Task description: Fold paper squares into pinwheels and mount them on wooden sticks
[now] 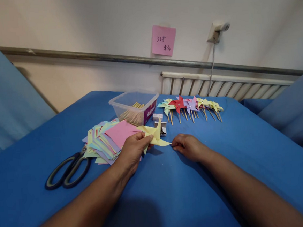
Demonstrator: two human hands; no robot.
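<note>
My left hand (133, 150) pinches a folded yellow paper pinwheel (155, 136) just above the blue cloth. My right hand (187, 146) rests on the cloth to the right of it, fingers curled together near the pinwheel's right tip; whether they pinch something small I cannot tell. A fanned stack of coloured paper squares (108, 139) lies under and left of my left hand. Two small boxes of pins (159, 121) sit just behind the pinwheel.
Black-handled scissors (68, 169) lie at the left on the blue cloth (248, 147). A clear plastic tub (134, 108) holds wooden sticks. A row of finished pinwheels on sticks (190, 107) lies behind. A pink note (163, 40) hangs on the wall.
</note>
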